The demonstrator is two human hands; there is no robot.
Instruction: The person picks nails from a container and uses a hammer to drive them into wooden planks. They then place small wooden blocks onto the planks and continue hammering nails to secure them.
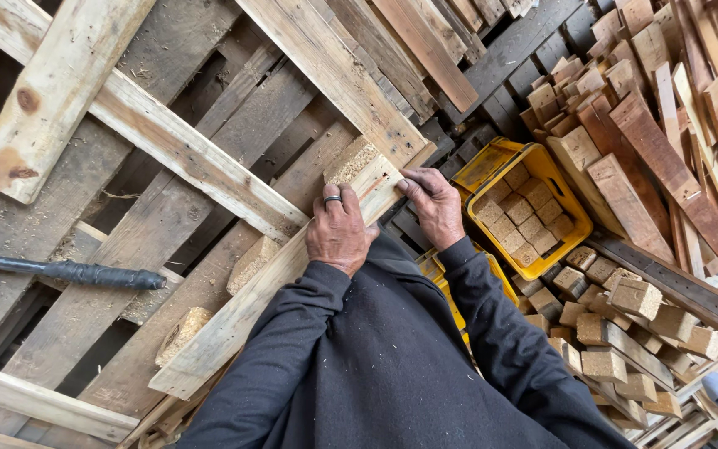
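Both hands are on the long pale wooden plank [268, 287] with chipboard blocks under it, which runs diagonally from lower left up to centre. The left hand [338, 231], a ring on one finger, clamps over the plank's upper edge near its top end, fingers curled down on it; the right hand [434, 204] pinches the very end corner, fingertips pressed to the wood. The plank rests across a stack of weathered grey pallets [126, 241], with dark gaps between the slats. To the left, a black-handled metal pry tool [68, 271] lies well apart, its head cut off by the frame edge. On the right, a yellow plastic crate [571, 204] packed with chipboard blocks sits close to the right hand; loose blocks and reddish offcut boards [658, 158] crowd that side. Dark sleeves hide the plank's near underside.
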